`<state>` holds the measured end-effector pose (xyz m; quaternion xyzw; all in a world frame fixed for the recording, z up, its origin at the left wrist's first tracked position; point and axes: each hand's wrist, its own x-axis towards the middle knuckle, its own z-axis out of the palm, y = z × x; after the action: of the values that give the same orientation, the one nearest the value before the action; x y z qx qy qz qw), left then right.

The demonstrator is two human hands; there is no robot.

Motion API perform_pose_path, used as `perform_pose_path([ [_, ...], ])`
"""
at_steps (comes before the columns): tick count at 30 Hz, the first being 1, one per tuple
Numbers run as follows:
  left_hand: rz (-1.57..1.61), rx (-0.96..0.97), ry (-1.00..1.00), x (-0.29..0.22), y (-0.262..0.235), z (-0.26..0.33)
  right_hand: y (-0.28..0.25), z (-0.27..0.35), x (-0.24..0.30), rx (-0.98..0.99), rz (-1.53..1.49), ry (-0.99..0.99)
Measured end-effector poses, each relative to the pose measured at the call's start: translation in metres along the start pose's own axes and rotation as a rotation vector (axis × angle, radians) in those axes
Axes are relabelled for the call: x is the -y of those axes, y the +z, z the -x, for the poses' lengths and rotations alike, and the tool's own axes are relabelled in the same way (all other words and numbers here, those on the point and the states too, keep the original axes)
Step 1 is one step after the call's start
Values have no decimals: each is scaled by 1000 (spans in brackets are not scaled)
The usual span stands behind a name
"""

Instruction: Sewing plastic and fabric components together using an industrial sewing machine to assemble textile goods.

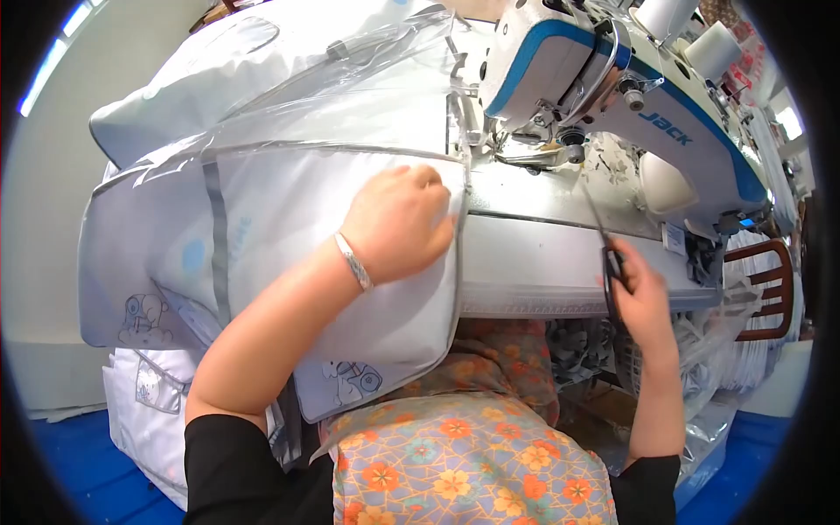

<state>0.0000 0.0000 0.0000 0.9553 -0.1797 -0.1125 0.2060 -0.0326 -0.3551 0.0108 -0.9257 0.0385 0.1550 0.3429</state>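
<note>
A floral apron is covering the person's lap, and a white fabric panel with grey piping is drooping toward it over the near left part of the sewing table. Its lower right corner, bearing a cartoon-animal drawing, is hanging below the table's front edge. More white fabric is bunching below the panel's left side, above a blue floor.

The left hand, a bracelet circling its wrist, is resting on the panel near its right edge. Its fingers are lying bent inward; whether they are pinching the cloth I cannot tell. The right hand is gripping black-handled scissors at the table's front edge, toward the front right corner. The blades are pointing away from the person and are blurring.

Farther in, a white-and-blue sewing machine is standing over the table, and pale scraps are lying beneath its arm. Clear plastic is spreading across the fabric at the far left. Beyond the right edge, a brown chair is standing; white thread cones are rising behind the machine.
</note>
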Motion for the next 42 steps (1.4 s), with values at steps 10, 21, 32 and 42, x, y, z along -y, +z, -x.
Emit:
perform_pose_path([
  [10, -489, -753, 20, 56, -10, -35, 74, -3, 46, -48, 331, -946],
  [21, -994, -932, -810, 226, -111, 266, 126, -13, 74, -85, 307, -1169],
  [32, -121, -1376, -1102, 341, -90, 332, 123, -22, 92, -62, 246, -1196],
  [42, -1098, -1407, -863, 258, -196, 256, 124, -42, 115, 98, 161, -1279],
])
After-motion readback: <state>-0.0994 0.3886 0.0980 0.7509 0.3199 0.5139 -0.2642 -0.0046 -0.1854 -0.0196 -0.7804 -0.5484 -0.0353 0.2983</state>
